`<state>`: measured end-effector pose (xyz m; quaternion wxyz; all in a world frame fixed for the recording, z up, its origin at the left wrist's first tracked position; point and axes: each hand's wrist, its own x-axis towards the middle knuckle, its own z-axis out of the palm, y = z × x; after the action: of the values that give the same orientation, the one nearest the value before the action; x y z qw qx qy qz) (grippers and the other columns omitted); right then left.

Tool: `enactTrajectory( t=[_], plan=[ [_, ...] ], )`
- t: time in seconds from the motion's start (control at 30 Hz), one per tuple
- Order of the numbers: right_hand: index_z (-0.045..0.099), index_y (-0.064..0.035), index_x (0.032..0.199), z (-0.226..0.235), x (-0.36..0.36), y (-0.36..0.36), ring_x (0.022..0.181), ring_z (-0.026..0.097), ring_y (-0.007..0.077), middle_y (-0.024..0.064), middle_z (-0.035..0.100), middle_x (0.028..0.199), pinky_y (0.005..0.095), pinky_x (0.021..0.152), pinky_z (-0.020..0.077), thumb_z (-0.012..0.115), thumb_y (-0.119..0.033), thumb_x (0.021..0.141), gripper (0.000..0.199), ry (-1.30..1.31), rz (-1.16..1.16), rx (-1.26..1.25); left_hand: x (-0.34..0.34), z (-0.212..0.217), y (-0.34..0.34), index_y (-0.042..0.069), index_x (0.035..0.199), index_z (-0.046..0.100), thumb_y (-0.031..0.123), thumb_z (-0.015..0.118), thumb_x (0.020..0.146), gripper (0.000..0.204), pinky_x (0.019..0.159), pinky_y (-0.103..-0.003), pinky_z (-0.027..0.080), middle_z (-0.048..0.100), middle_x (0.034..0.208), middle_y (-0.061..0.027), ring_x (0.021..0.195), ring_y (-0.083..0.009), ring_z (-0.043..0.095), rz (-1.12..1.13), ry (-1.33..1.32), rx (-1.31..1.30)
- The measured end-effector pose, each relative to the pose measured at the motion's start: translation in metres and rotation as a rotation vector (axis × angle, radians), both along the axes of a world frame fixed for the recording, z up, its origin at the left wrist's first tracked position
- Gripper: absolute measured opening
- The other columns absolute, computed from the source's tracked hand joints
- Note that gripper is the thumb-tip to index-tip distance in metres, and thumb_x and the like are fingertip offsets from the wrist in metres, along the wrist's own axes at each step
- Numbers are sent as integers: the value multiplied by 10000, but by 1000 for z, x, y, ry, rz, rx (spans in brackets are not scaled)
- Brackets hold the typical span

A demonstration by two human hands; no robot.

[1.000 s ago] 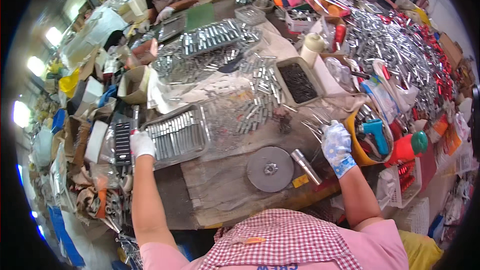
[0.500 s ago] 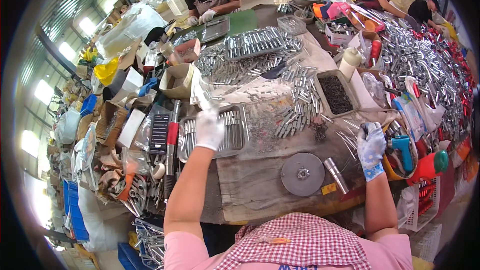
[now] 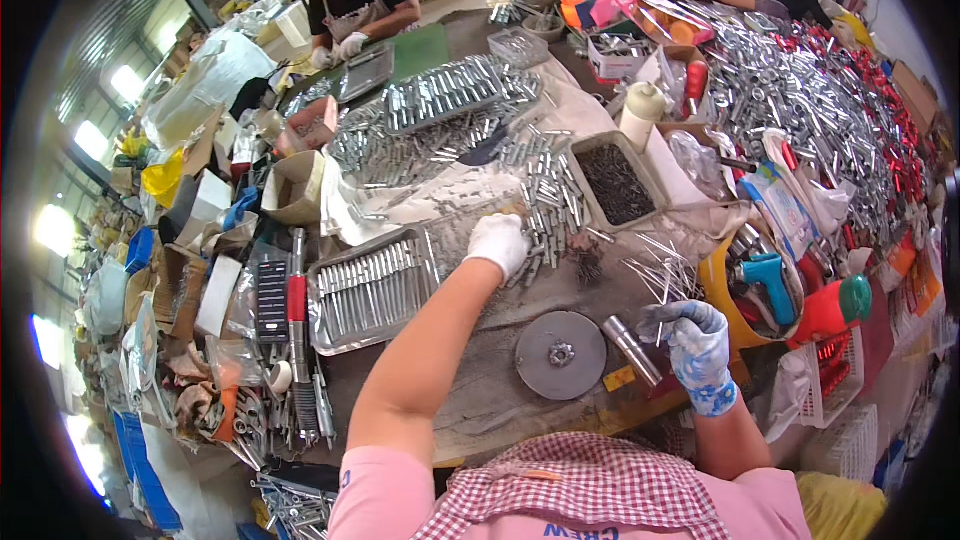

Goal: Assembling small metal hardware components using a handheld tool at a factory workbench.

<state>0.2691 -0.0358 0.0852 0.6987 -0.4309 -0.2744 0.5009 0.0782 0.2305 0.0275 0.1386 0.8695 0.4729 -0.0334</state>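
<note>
My left hand, in a white glove, reaches the near-left edge of a pile of short silver metal tubes. Its fingers look curled; whatever they may hold is hidden. To its left, a metal tray carries a row of slim silver pieces laid side by side. My right hand, in a blue-patterned glove with dark fingertips, pinches what looks like a thin metal rod, just in front of a loose heap of thin rods. Nearby are a round grey disc with a small metal piece at its centre and a thick silver cylinder.
A bin of dark small parts and a cream bottle stand beyond. At right, a yellow container holds a teal-handled tool. A large heap of silver parts lies behind. Across the table a person works.
My left hand has moved right from the tray to the tube pile. My right hand has come down beside the thin rods, fingers pinched. The view has shifted to the right.
</note>
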Motion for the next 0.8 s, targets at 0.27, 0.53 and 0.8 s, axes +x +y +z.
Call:
enactTrajectory(
  t=[0.27,0.53,0.8],
  plan=[
    [610,-16,1075,-6,-13,4,722,668,141,113,699,879,258,660,545,579,67,910,187,-65,102,-180,-37,3,-57,-1,1095,577,118,614,870,257,893,-431,507,665,1005,-207,966,-358,640,36,-171,294],
    [661,0,1089,-31,-35,-1,804,692,192,116,704,907,302,758,549,573,68,883,234,-892,234,89,-69,44,-147,-47,1184,494,-6,508,918,269,793,-331,551,641,1009,-145,866,-201,665,240,-849,-510],
    [728,-38,929,0,-58,-2,737,700,306,148,714,849,361,658,555,717,-48,796,133,-1082,278,75,-79,53,-215,-18,1006,509,-54,514,902,111,759,-360,614,571,1049,-119,882,-199,656,592,-1449,-955]
  ],
)
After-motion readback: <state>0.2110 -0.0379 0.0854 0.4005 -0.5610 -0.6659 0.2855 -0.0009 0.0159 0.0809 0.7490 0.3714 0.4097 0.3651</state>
